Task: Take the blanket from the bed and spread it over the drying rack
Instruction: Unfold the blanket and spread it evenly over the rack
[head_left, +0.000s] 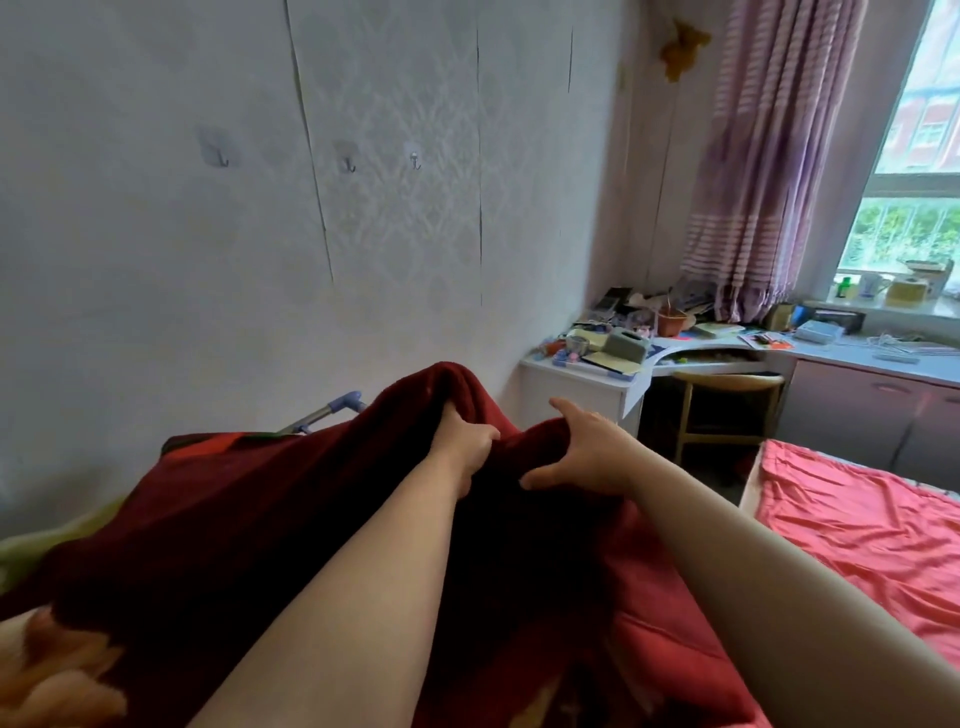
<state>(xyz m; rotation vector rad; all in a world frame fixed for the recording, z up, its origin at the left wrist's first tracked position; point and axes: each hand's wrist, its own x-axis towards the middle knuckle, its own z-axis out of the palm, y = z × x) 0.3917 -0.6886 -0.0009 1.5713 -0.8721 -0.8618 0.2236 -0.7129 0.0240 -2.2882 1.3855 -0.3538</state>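
Observation:
A dark red blanket (249, 519) with orange and green patches fills the lower left and middle of the head view, raised in front of me. My left hand (465, 441) grips a bunched fold near its top edge. My right hand (582, 452) pinches the cloth just to the right, fingers spread over the fold. Behind the blanket a metal bar with a lilac end cap, part of the drying rack (332, 408), sticks out against the wall. The rest of the rack is hidden by the blanket. The bed (857, 530) with a pink sheet lies at the lower right.
A pale wall with three small hooks (350, 165) stands straight ahead. A cluttered white corner desk (618, 382) and a wooden stool (727, 400) sit right of the blanket. A striped pink curtain (753, 171) and a window are at the upper right.

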